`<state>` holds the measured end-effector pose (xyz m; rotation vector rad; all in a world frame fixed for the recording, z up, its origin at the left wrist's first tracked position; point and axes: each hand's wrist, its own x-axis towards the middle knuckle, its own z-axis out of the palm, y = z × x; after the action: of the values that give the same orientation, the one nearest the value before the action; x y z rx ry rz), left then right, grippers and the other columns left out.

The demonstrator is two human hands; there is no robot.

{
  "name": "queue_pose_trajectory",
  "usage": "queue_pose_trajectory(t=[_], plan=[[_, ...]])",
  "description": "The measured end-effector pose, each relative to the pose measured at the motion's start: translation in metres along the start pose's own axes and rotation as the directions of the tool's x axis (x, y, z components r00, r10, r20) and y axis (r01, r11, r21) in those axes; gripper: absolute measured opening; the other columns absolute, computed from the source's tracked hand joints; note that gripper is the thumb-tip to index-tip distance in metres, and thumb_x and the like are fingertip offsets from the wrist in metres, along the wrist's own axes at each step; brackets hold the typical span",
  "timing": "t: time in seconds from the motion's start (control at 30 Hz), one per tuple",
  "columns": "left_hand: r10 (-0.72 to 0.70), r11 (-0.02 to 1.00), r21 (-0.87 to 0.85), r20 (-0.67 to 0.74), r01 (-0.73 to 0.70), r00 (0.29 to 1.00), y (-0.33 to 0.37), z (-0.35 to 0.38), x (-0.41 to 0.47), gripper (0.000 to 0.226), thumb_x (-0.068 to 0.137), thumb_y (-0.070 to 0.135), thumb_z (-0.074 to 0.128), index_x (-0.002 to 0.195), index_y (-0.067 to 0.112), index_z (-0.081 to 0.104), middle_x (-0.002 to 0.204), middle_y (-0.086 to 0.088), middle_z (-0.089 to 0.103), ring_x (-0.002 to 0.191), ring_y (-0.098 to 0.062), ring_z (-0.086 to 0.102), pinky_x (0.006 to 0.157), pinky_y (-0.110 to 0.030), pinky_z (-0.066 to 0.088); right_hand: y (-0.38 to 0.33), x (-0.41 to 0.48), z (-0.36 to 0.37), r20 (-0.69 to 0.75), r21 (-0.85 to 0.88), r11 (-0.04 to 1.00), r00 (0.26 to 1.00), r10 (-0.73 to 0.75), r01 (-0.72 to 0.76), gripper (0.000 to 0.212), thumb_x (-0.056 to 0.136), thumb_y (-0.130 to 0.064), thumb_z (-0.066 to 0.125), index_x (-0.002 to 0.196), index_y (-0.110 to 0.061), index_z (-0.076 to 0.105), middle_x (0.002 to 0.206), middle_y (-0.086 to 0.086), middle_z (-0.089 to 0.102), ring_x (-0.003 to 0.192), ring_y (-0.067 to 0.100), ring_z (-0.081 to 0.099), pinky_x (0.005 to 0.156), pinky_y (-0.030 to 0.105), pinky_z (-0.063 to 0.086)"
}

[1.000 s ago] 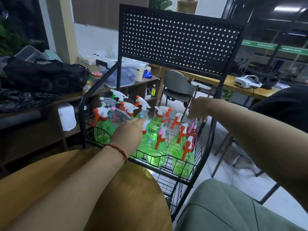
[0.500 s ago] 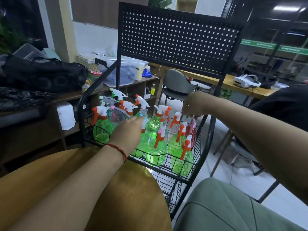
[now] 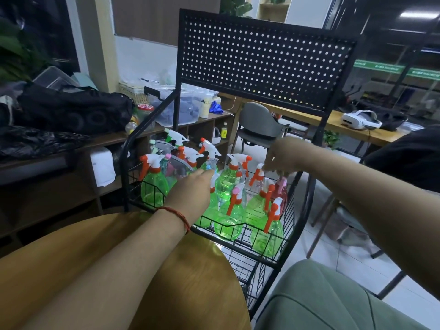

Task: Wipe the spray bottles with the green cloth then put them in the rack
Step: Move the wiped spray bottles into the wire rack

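Several spray bottles, mostly green (image 3: pixel 229 226) with orange-and-white trigger heads, stand packed in the top basket of a black wire rack (image 3: pixel 247 226). My left hand (image 3: pixel 190 191) reaches in from the near side and closes around the neck of a green bottle (image 3: pixel 210 211); its fingers are mostly hidden. My right hand (image 3: pixel 281 156) hovers over the basket's far right, fingers spread downward, tips at the white head of a clear bottle (image 3: pixel 258 172). A pink bottle (image 3: pixel 282 190) stands just below it. No green cloth is in view.
The rack's tall pegboard back (image 3: pixel 262 60) rises behind the basket. A round wooden table (image 3: pixel 202 282) lies under my left forearm, with a green cushioned seat (image 3: pixel 321 301) at lower right. A cluttered shelf (image 3: pixel 114 136) stands on the left, a grey chair (image 3: pixel 259 125) behind.
My right hand has shifted left and down from the basket's right edge, ending above the clear bottle's head. My left hand has stayed on the green bottle.
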<state>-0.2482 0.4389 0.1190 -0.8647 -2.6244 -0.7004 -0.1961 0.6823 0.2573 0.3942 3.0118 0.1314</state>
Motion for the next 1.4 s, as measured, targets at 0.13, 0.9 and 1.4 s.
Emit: queue_pose_trajectory(t=[0.13, 0.9, 1.4], plan=[[0.021, 0.999, -0.024, -0.022, -0.021, 1.000, 0.000, -0.002, 0.000, 0.043, 0.109, 0.011, 0.049, 0.151, 0.017, 0.054, 0.137, -0.006, 0.064, 0.112, -0.030, 0.066, 0.090, -0.045, 0.059, -0.010, 0.028, -0.006, -0.218, -0.065, 0.982, 0.957, -0.189, 0.179, 0.037, 0.102, -0.017, 0.067, 0.137, -0.026, 0.071, 0.129, 0.000, 0.074, 0.112, 0.022, 0.070, 0.099, 0.040, 0.057], [0.051, 0.998, -0.047, -0.045, -0.053, 0.998, -0.003, -0.002, -0.006, 0.043, 0.107, 0.007, 0.050, 0.148, 0.018, 0.058, 0.125, -0.006, 0.069, 0.103, -0.030, 0.068, 0.084, -0.044, 0.060, -0.056, 0.100, 0.017, 0.052, 0.041, 0.992, 0.992, -0.118, 0.116, 0.046, 0.104, -0.014, 0.055, 0.150, -0.013, 0.058, 0.144, 0.015, 0.061, 0.119, 0.032, 0.066, 0.097, 0.042, 0.055], [0.016, 0.999, -0.047, -0.027, -0.017, 1.000, 0.002, -0.006, -0.004, 0.034, 0.107, 0.008, 0.050, 0.138, 0.017, 0.061, 0.122, -0.004, 0.068, 0.102, -0.029, 0.068, 0.084, -0.046, 0.062, -0.067, 0.103, 0.023, 0.044, 0.317, 0.947, 0.998, 0.036, -0.048, 0.021, 0.099, -0.014, 0.068, 0.078, -0.010, 0.063, 0.071, 0.005, 0.063, 0.056, 0.016, 0.058, 0.052, 0.026, 0.047]])
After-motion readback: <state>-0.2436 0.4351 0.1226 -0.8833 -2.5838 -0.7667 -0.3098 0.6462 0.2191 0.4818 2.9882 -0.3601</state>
